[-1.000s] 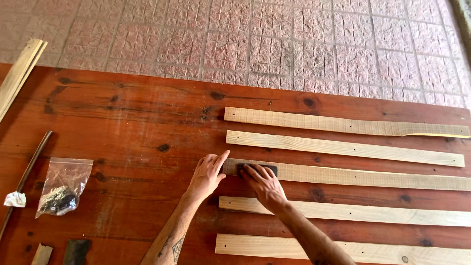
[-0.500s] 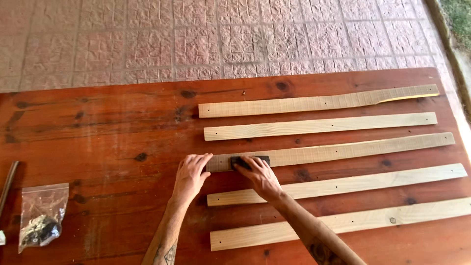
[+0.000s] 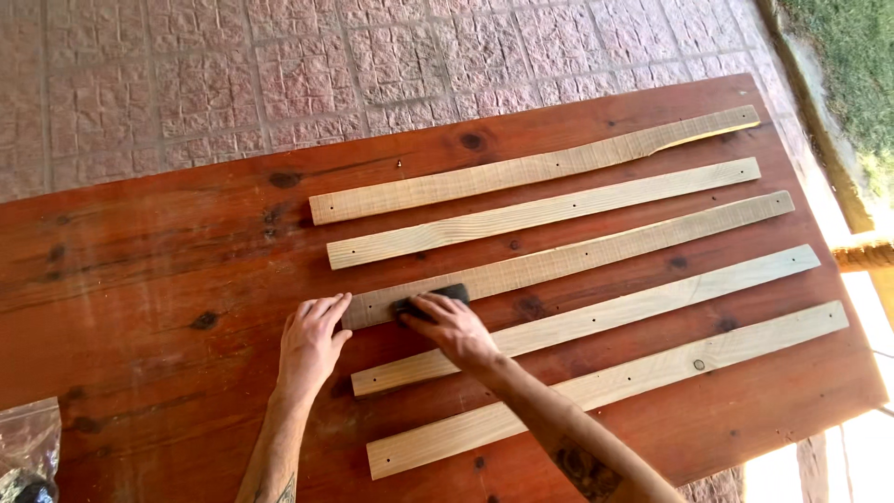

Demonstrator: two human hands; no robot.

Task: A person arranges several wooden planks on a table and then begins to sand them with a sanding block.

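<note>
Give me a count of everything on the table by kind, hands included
Wooden slats: 5
Dark sanding block: 1
Clear plastic bag: 1
Hands: 2, left hand and right hand
Total: 9

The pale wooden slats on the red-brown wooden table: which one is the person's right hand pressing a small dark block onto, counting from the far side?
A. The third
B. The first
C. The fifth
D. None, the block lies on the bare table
A. The right hand presses the small dark block onto the third pale wooden slat, with two slats beyond it and two nearer.
</note>
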